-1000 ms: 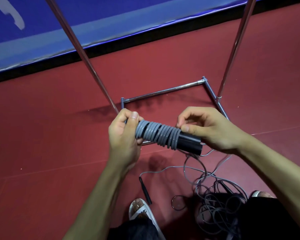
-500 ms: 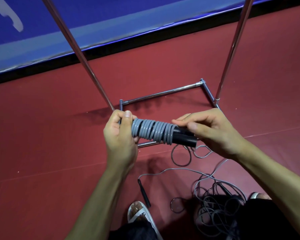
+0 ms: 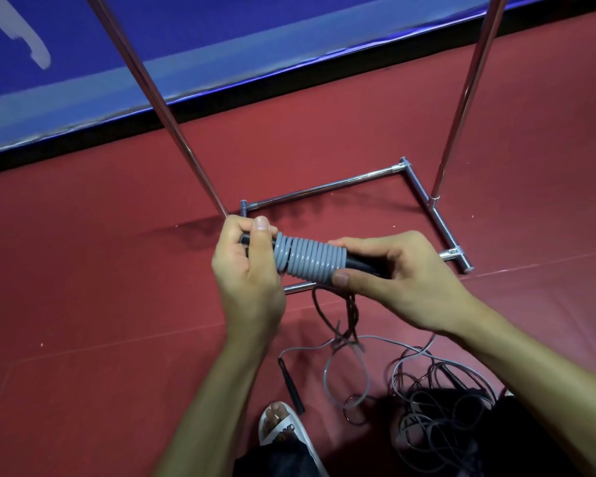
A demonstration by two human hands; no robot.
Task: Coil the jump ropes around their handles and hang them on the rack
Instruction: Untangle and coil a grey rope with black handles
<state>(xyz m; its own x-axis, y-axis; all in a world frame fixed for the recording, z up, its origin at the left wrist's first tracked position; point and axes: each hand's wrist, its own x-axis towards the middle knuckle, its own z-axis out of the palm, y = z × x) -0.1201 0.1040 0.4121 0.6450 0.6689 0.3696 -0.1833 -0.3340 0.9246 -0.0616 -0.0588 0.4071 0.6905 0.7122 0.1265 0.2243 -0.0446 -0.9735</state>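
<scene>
A grey jump rope (image 3: 308, 261) is wound in tight turns around black handles held level in front of me. My left hand (image 3: 248, 270) grips the left end of the handles, thumb up beside the first turns. My right hand (image 3: 396, 280) holds the right end, thumb and fingers pinching at the last turns. The rope's loose part (image 3: 344, 321) hangs blurred beneath the coil. The chrome rack's base frame (image 3: 324, 189) lies on the red floor behind my hands, and its two uprights (image 3: 159, 105) rise out of view.
A tangle of grey ropes (image 3: 437, 407) lies on the floor at lower right, with a loose black handle (image 3: 291, 385) near my sandalled foot (image 3: 283, 428). A blue mat with a black edge (image 3: 221, 60) runs along the far side.
The coil has gained turns toward the right. My right hand has come round over the handles' right end, and the hanging rope swings beneath.
</scene>
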